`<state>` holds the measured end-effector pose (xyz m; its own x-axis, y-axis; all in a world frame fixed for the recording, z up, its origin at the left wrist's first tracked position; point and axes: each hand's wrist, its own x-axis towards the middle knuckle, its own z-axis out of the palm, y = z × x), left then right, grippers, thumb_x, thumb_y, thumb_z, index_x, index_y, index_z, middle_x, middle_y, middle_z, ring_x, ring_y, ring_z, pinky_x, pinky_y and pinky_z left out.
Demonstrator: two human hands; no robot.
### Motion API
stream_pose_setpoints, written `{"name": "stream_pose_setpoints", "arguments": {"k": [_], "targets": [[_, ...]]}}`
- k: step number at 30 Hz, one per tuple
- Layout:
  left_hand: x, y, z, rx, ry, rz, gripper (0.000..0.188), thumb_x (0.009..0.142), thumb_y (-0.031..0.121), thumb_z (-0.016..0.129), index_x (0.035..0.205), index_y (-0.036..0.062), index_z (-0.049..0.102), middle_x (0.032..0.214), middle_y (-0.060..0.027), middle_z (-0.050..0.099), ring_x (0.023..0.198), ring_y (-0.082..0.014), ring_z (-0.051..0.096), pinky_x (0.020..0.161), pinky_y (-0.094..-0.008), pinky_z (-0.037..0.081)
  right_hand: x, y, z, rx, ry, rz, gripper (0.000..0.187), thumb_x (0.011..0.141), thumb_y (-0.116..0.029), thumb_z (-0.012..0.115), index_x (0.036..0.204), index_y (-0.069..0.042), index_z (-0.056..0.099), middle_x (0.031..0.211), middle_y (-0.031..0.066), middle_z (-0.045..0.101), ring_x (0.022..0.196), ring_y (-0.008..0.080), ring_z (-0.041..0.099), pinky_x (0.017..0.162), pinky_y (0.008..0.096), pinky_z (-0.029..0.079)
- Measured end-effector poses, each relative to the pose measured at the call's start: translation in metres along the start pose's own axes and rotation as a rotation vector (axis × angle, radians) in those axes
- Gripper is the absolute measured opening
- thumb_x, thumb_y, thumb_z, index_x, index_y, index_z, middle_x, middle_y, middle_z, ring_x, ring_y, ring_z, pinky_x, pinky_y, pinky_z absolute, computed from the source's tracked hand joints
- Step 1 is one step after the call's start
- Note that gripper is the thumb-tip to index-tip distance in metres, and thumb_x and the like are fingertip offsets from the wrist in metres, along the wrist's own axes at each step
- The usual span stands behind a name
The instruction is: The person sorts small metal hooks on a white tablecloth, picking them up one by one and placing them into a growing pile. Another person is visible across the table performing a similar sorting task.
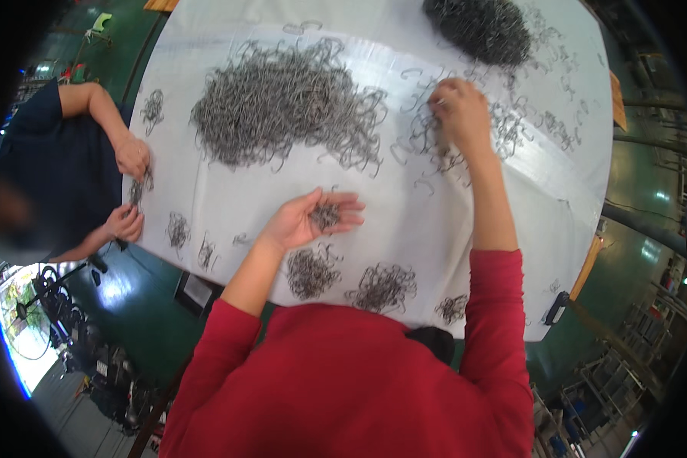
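Note:
My left hand (313, 217) is held palm up over the table with its fingers stretched out, and a small clump of thin, dark metal hooks (325, 217) rests in it. Farther off to the right, my right hand (462, 111) has its fingers bent together over a loose scatter of the same curved hooks (504, 130); its fingertips pinch at them, though exactly what lies between is blurred. A large grey heap of hooks (282, 107) spreads beyond my left hand. Nearer me lie two smaller piles, one of hooks (313, 272) and another of hooks (385, 288).
A white sheet (237, 202) covers the table. At the far right sits a dense dark mound of hooks (477, 29). To the left, a co-worker (42, 168) handles hooks at the table edge. A small black object (557, 308) lies at the right edge.

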<state>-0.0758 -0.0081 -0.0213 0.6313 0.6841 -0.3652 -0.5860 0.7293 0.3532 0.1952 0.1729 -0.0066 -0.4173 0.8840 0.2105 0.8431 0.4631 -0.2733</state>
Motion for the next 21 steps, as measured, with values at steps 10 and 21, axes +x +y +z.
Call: {"name": "stream_pose_setpoints", "arguments": {"k": [10,21], "targets": [[0.002,0.005,-0.001,0.027,-0.031,-0.002,0.058,0.098,0.038,0.026,0.131,-0.0080,0.038,0.130,-0.0239,0.044,0.118,-0.0357,0.047,0.099,-0.0426,0.039,-0.062,-0.024,-0.013,0.006,0.097,0.037,0.022,0.085,-0.021,0.058,0.105,-0.014,0.062,0.123,0.0069,0.051,0.120,0.0280,0.042,0.099,0.0501,0.031],[0.000,0.003,0.000,0.016,-0.023,-0.012,0.056,0.098,0.037,0.026,0.131,-0.0067,0.038,0.131,-0.0221,0.044,0.120,-0.0345,0.045,0.099,-0.0385,0.041,-0.068,-0.050,-0.001,0.138,0.288,0.148,0.016,0.080,-0.014,0.062,0.097,-0.012,0.063,0.100,0.0031,0.059,0.095,0.0227,0.054,0.088,0.0411,0.038]]}}
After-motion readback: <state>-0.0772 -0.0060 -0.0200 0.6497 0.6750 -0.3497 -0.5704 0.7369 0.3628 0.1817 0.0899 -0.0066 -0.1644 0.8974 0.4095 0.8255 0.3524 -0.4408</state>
